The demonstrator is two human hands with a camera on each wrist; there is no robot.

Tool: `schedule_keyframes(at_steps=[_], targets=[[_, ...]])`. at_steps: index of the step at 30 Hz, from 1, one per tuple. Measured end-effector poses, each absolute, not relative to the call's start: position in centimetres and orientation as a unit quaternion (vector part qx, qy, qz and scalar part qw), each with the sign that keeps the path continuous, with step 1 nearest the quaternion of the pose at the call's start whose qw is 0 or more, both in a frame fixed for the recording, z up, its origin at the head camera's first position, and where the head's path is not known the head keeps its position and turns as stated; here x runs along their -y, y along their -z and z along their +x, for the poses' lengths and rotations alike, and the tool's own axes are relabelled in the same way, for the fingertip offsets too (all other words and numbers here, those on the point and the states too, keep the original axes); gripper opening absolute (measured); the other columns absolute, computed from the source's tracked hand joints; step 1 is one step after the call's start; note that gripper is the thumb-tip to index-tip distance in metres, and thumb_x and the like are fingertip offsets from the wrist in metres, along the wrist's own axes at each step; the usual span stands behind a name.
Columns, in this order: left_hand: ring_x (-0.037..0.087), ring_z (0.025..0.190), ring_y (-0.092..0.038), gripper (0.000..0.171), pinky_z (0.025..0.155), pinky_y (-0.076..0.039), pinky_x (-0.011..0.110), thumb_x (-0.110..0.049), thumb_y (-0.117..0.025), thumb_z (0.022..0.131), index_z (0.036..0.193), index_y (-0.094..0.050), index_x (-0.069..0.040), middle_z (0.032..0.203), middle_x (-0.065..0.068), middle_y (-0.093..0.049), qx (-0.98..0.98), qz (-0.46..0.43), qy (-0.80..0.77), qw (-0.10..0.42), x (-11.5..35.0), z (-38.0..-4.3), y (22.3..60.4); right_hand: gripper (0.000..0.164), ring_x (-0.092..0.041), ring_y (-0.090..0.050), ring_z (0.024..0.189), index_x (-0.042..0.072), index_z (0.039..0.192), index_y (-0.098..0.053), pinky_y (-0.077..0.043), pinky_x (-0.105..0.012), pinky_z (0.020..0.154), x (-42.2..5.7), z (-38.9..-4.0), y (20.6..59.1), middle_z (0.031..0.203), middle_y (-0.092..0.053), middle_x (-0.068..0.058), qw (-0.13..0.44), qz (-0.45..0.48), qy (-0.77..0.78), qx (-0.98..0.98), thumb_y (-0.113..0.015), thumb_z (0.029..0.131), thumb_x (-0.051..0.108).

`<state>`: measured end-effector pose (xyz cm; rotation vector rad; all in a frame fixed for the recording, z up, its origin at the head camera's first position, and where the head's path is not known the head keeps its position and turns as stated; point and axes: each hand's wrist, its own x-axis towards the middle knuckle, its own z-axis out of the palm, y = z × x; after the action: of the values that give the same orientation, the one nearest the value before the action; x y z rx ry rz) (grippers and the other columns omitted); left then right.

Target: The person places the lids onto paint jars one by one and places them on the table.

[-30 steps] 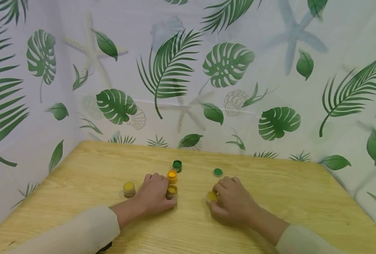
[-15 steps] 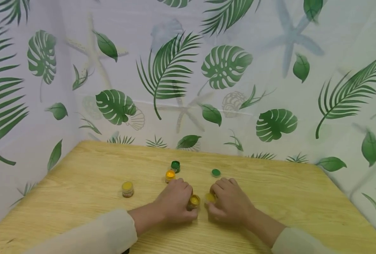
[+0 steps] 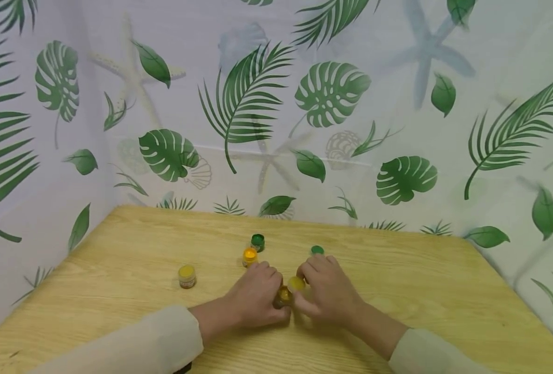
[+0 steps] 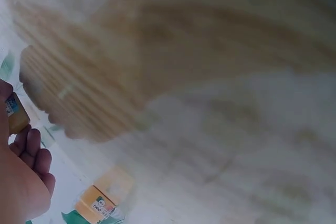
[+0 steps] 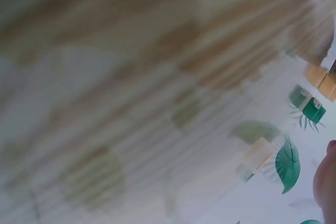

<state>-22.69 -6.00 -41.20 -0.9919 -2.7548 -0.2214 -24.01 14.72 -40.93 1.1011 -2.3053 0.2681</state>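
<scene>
A small jar of ochre-yellow paint [image 3: 283, 295], its top uncovered, stands in the grip of my left hand [image 3: 256, 295]. In the left wrist view, that hand's curled fingers [image 4: 32, 148] show beside the jar [image 4: 19, 118]. My right hand [image 3: 329, 291] pinches a round yellow lid [image 3: 297, 283] between thumb and fingers. The lid is tilted close to the jar's right rim; whether they touch I cannot tell. Only a sliver of the right hand [image 5: 326, 182] appears in the right wrist view.
Behind the left hand stand an uncovered orange paint jar [image 3: 250, 256] and a green paint jar [image 3: 257, 242]. A green lid [image 3: 317, 250] lies beyond the right hand. One yellow-topped jar [image 3: 187, 276] stands left on the wooden table [image 3: 117, 259]. A leaf-print cloth [image 3: 276, 119] hangs behind.
My left hand has slid the ochre-yellow jar right and nearer, away from the orange jar. My right hand has brought the yellow lid left and tilted it by the jar.
</scene>
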Motion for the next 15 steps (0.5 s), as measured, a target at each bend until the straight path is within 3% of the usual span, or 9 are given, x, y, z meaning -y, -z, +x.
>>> schedule_keyframes(at_steps=[15], targets=[[0.008, 0.068, -0.038, 0.031, 0.069, -0.033, 0.025, -0.046, -0.069, 0.080, 0.074, -0.056, -0.019, 0.067, -0.011, -0.045, 0.922, -0.354, 0.093, 0.127, 5.92, -22.99, 41.27, 0.020, -0.011, -0.044, 0.075, 0.017, 0.083, -0.060, -0.036, -0.028, 0.071, -13.85, -23.85, 41.24, 0.079, -0.052, 0.007, 0.301, 0.444, -0.084, 0.840, -0.065, 0.079, 0.036]])
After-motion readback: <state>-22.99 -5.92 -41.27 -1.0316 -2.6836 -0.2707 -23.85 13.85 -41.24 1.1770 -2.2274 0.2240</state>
